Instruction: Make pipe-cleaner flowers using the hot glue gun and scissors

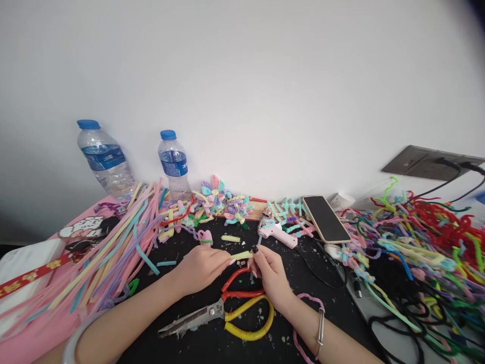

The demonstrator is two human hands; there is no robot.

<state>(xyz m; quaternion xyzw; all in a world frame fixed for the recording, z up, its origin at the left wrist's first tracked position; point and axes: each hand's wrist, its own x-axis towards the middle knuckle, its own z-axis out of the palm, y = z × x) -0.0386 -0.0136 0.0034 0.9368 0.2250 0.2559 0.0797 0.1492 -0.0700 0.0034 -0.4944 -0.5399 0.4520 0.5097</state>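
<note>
A short pale yellow pipe cleaner [241,256] is stretched between my two hands over the black work surface. My left hand [206,268] pinches its left end, fingers closed. At its right end, my right hand [270,270] grips it between thumb and fingers. Just below my hands lie scissors [212,311] with one red and one yellow handle, blades pointing left. Another short yellow pipe cleaner piece [231,238] rests just beyond my hands. A pink glue gun [279,234] lies behind my right hand, and a pink pipe cleaner heart [205,236] sits behind my left.
Long pastel pipe cleaners [113,253] spread over the left side. Two water bottles [174,164] stand against the wall. Pipe cleaner flowers [214,192] lie at the back. A phone [326,219] rests right of the glue gun, beside a tangled multicoloured heap [435,242] and black cables.
</note>
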